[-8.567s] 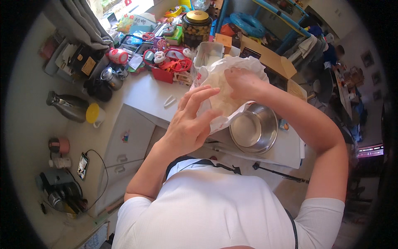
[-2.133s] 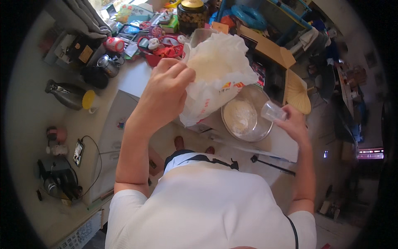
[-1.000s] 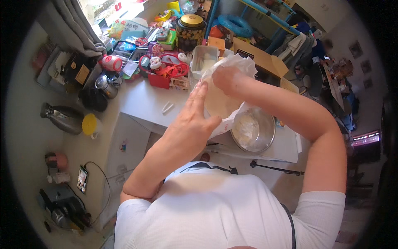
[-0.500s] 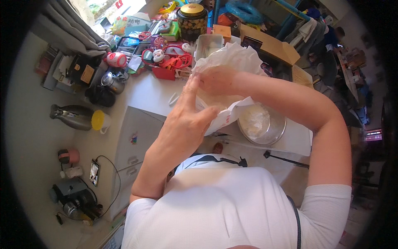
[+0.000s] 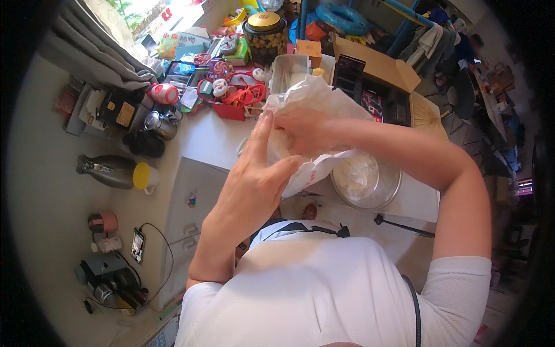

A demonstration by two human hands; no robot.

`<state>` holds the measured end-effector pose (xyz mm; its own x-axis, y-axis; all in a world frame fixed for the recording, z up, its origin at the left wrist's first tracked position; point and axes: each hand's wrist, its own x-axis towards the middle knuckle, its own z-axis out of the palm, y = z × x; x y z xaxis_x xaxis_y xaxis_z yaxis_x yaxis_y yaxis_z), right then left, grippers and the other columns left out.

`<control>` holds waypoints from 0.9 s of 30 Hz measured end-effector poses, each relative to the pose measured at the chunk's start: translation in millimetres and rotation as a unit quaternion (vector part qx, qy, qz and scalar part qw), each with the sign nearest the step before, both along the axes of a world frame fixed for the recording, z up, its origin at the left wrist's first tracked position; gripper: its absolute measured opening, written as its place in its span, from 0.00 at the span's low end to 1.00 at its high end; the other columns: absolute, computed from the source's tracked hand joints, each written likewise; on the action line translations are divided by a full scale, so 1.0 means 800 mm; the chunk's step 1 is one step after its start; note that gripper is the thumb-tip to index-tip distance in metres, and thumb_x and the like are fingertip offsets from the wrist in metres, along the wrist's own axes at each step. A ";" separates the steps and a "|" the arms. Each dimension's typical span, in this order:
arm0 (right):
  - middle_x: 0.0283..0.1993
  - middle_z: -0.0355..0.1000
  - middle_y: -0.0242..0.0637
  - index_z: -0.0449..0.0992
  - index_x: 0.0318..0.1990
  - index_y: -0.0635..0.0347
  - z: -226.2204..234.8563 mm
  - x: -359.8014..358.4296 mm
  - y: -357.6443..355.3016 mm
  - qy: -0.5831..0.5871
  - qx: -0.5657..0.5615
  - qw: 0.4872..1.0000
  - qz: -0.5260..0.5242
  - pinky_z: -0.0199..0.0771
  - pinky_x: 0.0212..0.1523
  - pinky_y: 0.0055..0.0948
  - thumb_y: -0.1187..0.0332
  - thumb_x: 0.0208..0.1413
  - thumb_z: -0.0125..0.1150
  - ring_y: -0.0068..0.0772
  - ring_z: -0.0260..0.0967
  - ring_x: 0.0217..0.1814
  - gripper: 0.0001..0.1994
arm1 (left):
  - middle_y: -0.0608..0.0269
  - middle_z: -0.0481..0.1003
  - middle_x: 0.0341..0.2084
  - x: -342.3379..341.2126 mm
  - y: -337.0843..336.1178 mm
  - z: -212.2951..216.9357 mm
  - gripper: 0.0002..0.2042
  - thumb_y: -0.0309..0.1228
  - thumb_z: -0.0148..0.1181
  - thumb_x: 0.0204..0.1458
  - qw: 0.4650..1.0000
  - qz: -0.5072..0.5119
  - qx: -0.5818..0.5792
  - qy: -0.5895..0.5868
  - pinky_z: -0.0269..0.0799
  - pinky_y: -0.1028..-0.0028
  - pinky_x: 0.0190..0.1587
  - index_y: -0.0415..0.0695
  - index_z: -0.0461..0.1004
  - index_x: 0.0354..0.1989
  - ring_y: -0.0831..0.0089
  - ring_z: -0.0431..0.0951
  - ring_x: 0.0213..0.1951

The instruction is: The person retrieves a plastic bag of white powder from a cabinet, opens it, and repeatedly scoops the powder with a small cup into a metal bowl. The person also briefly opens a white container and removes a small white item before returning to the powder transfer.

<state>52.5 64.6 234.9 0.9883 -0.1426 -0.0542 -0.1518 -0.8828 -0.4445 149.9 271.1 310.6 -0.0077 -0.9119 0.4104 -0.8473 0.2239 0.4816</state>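
Observation:
A white bag (image 5: 324, 95) with its mouth spread wide sits at the middle of the table, pale powder low inside it. My left hand (image 5: 245, 176) grips the bag's left side, fingers along the rim and thumb on the near edge. Inside the mouth is my right hand (image 5: 303, 132), its fingers curled down and partly hidden; what they hold cannot be made out. Just right of the bag, under my right forearm, stands a round metal bowl (image 5: 388, 194) with white powder (image 5: 354, 178) in it.
Behind the bag are a clear plastic container (image 5: 290, 68), a dark jar with a golden lid (image 5: 264, 37) and an open cardboard box (image 5: 378, 55). Red-trimmed odds and ends (image 5: 234, 89) crowd the back left. A flask (image 5: 110, 170) and yellow-lidded cup (image 5: 144, 175) stand left.
My right hand has shifted slightly lower inside the bag, and the bag's far rim has sagged. The view has tilted a little. My left hand keeps its grip.

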 end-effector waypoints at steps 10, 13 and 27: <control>0.52 0.75 0.48 0.71 0.58 0.62 0.049 -0.026 -0.001 0.063 0.180 0.974 -0.119 0.73 0.52 0.34 0.71 0.39 0.74 0.41 0.73 0.55 0.33 | 0.34 0.56 0.70 -0.004 -0.005 0.001 0.14 0.19 0.65 0.49 1.000 0.000 0.007 -0.001 0.70 0.56 0.61 0.48 0.81 0.44 0.38 0.66 0.66; 0.42 0.77 0.50 0.75 0.46 0.68 0.031 -0.030 -0.006 -0.020 0.140 0.987 -0.082 0.74 0.46 0.39 0.63 0.37 0.76 0.47 0.76 0.47 0.27 | 0.34 0.56 0.70 -0.005 -0.007 0.005 0.13 0.20 0.65 0.49 1.000 0.004 0.007 -0.016 0.71 0.57 0.60 0.48 0.81 0.43 0.38 0.66 0.65; 0.50 0.77 0.50 0.72 0.55 0.67 0.050 -0.043 -0.005 0.002 0.172 0.981 -0.095 0.74 0.53 0.36 0.69 0.40 0.74 0.44 0.75 0.53 0.30 | 0.34 0.57 0.69 -0.005 -0.007 0.005 0.08 0.23 0.64 0.53 1.000 0.007 0.003 -0.016 0.71 0.56 0.59 0.46 0.80 0.41 0.38 0.67 0.65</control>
<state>17.9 60.7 274.7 0.9456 -0.2959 -0.1354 -0.3009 -0.6365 -0.7102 145.5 265.7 314.6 -0.0068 -0.9146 0.4042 -0.8651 0.2081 0.4564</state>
